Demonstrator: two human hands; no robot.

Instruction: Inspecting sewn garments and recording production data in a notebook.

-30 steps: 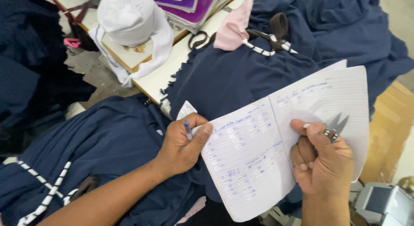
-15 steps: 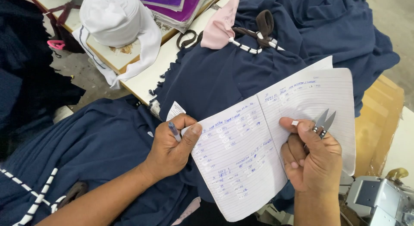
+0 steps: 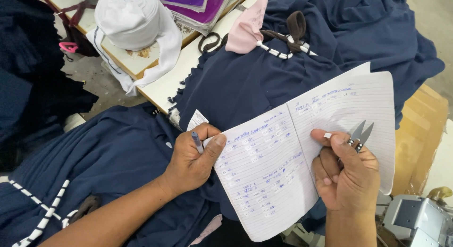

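An open lined notebook (image 3: 288, 152) with blue handwriting lies across my two hands, above dark navy fabric (image 3: 245, 82). My left hand (image 3: 191, 159) grips the notebook's left edge and holds a blue pen (image 3: 197, 142) between thumb and fingers. My right hand (image 3: 347, 171) supports the right page from below, thumb on the paper, and holds small metal thread snips (image 3: 357, 135) pointing up. A small white tag (image 3: 197, 119) shows just above my left hand.
More navy garments (image 3: 94, 157) with white-striped trim cover my lap and the left side. A white cloth bundle (image 3: 132, 25) and purple booklets (image 3: 198, 4) sit on the worktable (image 3: 165, 82). A pink piece (image 3: 245, 27) lies on the fabric. A grey sewing machine part (image 3: 417, 218) is at lower right.
The view has shifted slightly, so the notebook and hands sit a little lower and to the right. Both hands keep the same grips.
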